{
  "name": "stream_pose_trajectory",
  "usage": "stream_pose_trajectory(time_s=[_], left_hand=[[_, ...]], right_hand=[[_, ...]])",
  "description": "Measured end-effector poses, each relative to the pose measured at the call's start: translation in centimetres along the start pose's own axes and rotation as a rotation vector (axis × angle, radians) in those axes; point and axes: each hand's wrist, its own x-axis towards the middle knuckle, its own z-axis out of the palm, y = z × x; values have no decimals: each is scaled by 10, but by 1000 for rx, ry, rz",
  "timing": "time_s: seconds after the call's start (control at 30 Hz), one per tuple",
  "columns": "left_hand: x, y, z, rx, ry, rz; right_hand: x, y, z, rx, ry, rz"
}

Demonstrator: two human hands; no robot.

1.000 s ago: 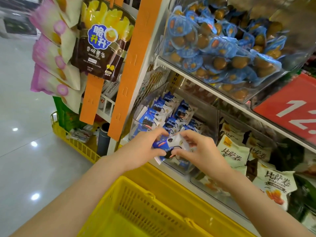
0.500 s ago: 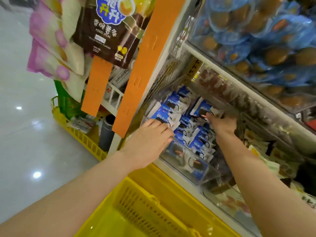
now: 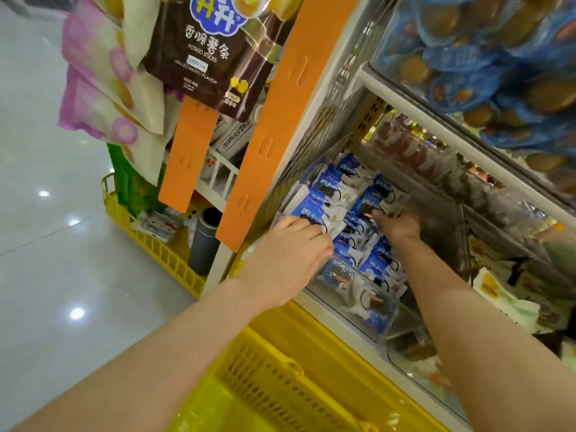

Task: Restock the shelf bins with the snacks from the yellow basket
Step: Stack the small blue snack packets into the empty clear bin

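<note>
A clear shelf bin (image 3: 361, 310) holds several blue-and-white snack packets (image 3: 314, 207). My left hand (image 3: 290, 254) lies flat at the bin's front left, with straight fingers resting on the nearest packets. My right hand (image 3: 400, 224) reaches deeper into the bin and pinches one blue snack packet (image 3: 372, 199) at its lower edge, with the thumb on it. The yellow basket (image 3: 265, 385) sits below my arms at the bottom of the view; its contents are hidden.
An orange hanging strip (image 3: 280, 120) and a brown potato-stick bag (image 3: 205, 54) hang left of the shelf. A bin of blue-wrapped brown snacks (image 3: 498, 67) juts out overhead. Yellow-and-white packets (image 3: 498, 285) fill the bin to the right. A second yellow basket (image 3: 162, 254) stands on the floor.
Both hands held one packet in front of the bin. My right hand has carried it deep into the bin, while my left hand let go and settled flat on the front packets.
</note>
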Motion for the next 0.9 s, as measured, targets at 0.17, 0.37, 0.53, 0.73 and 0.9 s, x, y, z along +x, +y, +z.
stream_pose_trajectory(time_s=[0.17,0.37,0.53,0.73,0.9], left_hand=[[-1,0,0,11,-3,-2],[-2,6,-6,4,-44,-56],[-17,22,-10,161,-124,-67],[-82,53,8,91,-4,-152],[-161,44,49,14,-123,-466]], right_hand=[[-24,-10,-18,-255,-27,-173],[-122,24,-44,-127,-61,-599],[-177,83,-59,-484,-73,-856],[-214,158,-55,-264,26,-1007],[-229,248,-20,-249,-286,-972]])
